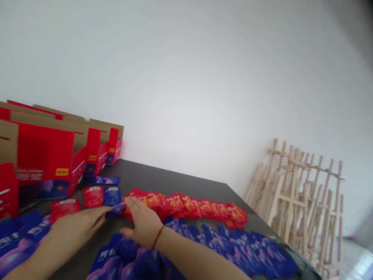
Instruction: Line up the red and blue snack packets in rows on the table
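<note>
My left hand (78, 225) pinches the corner of a blue-purple pouch (117, 209) between thumb and fingers. Beside it, my right hand (142, 219), with a thin red cord on the wrist, is stretched out, its thumb apart from the fingers. Its fingertips lie at the left end of a long row of overlapping red pouches (180, 204). Under my right forearm spreads a row of overlapping blue pouches (227, 245). A red pouch (65, 209) lies just behind my left hand. Farther back, another red pouch (93, 196) and a blue pouch (112, 196) lie side by side.
Open red cardboard boxes (46, 155) stand in rows at the left. More blue pouches (26, 237) lie at the lower left. The dark table (175, 175) runs back to a white wall (186, 97). Wooden frames (300, 198) lean against the wall at the right.
</note>
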`<state>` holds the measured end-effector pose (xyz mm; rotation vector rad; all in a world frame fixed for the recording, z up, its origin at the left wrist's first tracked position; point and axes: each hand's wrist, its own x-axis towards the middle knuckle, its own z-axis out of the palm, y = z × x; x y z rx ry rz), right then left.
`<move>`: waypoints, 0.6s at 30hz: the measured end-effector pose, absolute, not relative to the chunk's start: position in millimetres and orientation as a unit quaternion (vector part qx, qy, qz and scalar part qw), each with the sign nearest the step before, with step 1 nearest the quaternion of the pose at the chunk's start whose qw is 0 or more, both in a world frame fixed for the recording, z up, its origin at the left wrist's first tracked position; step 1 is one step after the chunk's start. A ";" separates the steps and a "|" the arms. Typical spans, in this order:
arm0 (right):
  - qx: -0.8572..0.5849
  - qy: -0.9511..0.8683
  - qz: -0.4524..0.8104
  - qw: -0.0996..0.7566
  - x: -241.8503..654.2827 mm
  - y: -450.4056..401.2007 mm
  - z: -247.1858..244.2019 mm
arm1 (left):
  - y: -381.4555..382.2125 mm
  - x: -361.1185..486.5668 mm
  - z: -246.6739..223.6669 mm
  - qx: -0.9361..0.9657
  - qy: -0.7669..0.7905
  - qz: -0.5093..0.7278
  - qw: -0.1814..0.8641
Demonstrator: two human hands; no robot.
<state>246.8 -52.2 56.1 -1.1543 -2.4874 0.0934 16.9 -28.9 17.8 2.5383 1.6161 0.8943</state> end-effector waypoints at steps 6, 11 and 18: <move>-0.399 -0.912 0.071 0.060 265.5 -59.0 52.4 | -47.0 47.1 7.2 0.849 0.345 0.383 0.119; -0.268 -0.960 0.081 0.014 309.8 -82.5 42.9 | -21.1 34.9 -18.1 0.803 0.387 0.432 0.138; -0.311 -0.942 0.120 -0.044 327.1 -106.8 42.7 | 15.6 41.4 -49.7 0.815 0.421 0.386 0.095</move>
